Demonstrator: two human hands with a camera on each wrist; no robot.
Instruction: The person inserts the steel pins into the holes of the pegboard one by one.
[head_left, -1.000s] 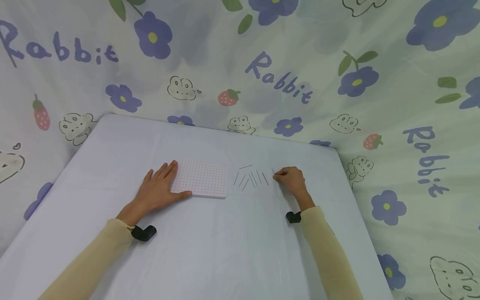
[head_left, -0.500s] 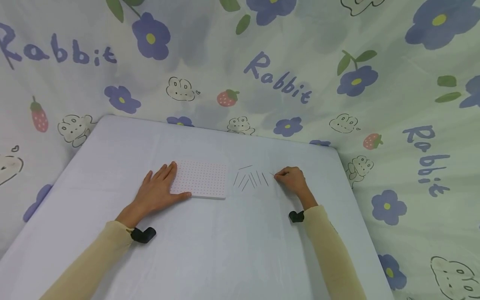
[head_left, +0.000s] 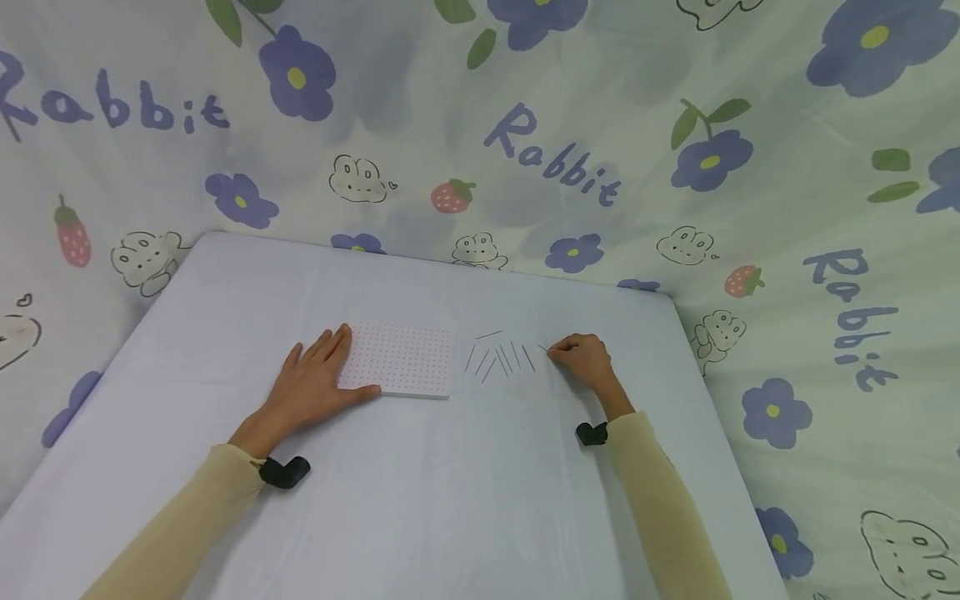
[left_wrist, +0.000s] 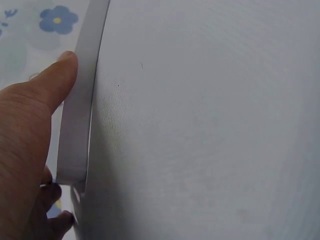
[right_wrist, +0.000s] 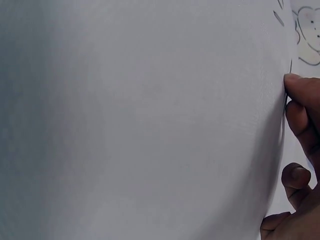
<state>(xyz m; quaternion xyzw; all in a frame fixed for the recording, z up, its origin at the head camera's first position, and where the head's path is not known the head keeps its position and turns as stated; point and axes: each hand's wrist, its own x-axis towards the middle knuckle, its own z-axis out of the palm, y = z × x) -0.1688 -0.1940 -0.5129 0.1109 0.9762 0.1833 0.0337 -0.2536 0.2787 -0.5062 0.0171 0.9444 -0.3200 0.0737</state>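
Observation:
A white board [head_left: 401,358] with rows of small holes lies flat on the table. Along its left side rests my left hand [head_left: 311,383], fingers extended and thumb at the front edge. In the left wrist view the thumb lies against the board's side wall [left_wrist: 77,130]. My right hand [head_left: 585,358] is low over the table, right of the board, pinching a thin needle [right_wrist: 291,65] between thumb and forefinger; its tip points left in the head view. Several similar dark needles [head_left: 502,358] lie fanned out between the board and this hand.
The white-covered table [head_left: 450,500] ends at the back against a hanging cloth [head_left: 420,108] printed with rabbits and flowers. Each wrist carries a black camera mount, one on the left [head_left: 285,472] and one on the right [head_left: 591,433].
The needle in my right hand has turned from steeply upward to pointing left, while the hand has shifted only slightly. My left hand stays on the board; the loose needles lie as before.

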